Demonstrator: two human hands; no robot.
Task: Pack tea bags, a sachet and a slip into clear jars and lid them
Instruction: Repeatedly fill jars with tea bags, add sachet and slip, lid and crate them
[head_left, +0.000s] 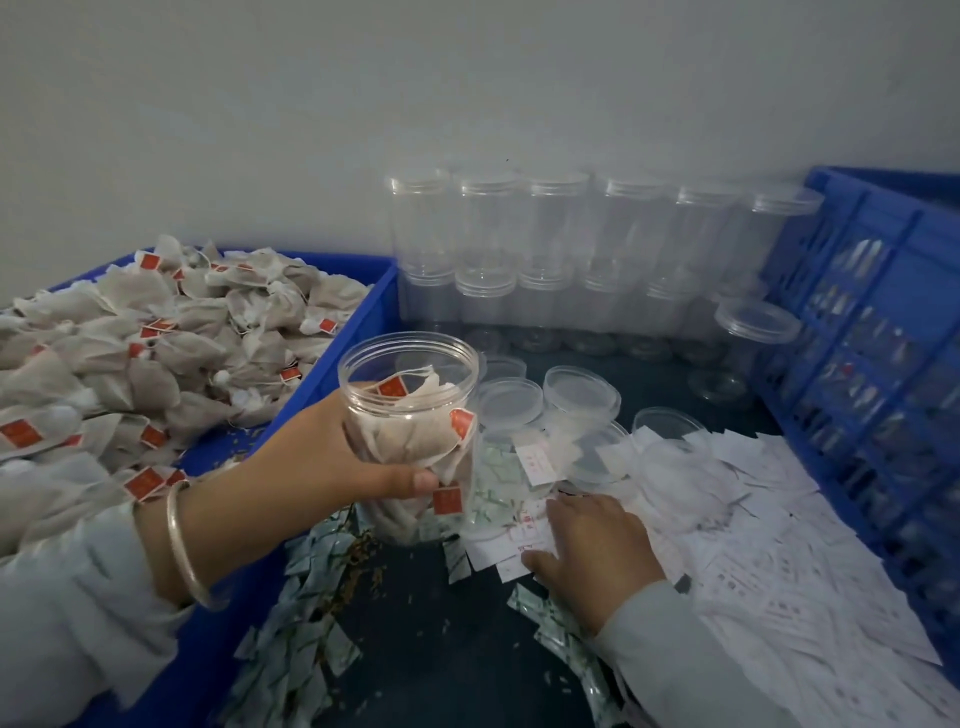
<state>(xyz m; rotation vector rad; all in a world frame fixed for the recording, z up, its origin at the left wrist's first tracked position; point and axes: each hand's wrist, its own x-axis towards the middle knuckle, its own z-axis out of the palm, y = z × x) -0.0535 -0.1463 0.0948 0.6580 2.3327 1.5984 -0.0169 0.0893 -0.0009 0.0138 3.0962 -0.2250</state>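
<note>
Clear cylindrical plastic jar (409, 415) upright, mouth up, holding tea bags (410, 441), gripped by left hand (332, 457); right hand (592, 540) flat on white paper slips (753, 519).

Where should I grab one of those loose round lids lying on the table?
Pinch a loose lid by its raised rim, coming straight down from above. It lies flat, so its rim is likely the only edge fingers can catch. Other lids crowd its sides, and the jar in the left hand stands beside it.
</note>
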